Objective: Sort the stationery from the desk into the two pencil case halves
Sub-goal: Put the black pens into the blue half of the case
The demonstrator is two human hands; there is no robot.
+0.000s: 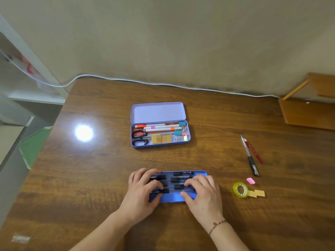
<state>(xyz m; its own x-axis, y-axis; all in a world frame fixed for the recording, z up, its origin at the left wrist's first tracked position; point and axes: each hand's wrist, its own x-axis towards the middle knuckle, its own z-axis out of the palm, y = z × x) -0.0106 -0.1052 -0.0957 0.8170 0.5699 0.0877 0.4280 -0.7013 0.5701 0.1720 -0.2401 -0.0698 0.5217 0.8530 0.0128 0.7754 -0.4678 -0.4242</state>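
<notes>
A: Looking at the big brown desk (pixel 108 178) first; it is hard and shiny, so things could slide on it, I think.

B: What sits on it?

A: The purple tin case (pixel 159 113) is in the middle, open, lid up at the back; inside are white markers, black scissors (pixel 139 137), yellow blocks and little clips; it looks stiff and light; I would hold it by its long sides.

B: And the blue one?

A: The blue case half (pixel 174 197) is close to the person, full of dark pens lying in rows; both hands are on top of it; the left hand (pixel 143 189) has its fingers spread flat over the pens, and the right hand (pixel 201 191) is spread flat too; neither one is pinching anything that I can see; the thumbs touch the near blue edge.

B: Could the pens roll?

A: I guess so; they are round and smooth; pressing flat keeps them in.

B: What is left out?

A: Off to the right, well apart from the cases: a long pen (pixel 249 155) and a red pencil (pixel 254 153) side by side; thin and hard; pick each up at the middle; then the yellow-green tape roll (pixel 240 189), light and round; grab its rim; yellow sticky notes (pixel 258 193) touch it; they are soft paper, so lift them by an edge; smallest is the pink eraser (pixel 250 180), just a two-finger pinch.
</notes>
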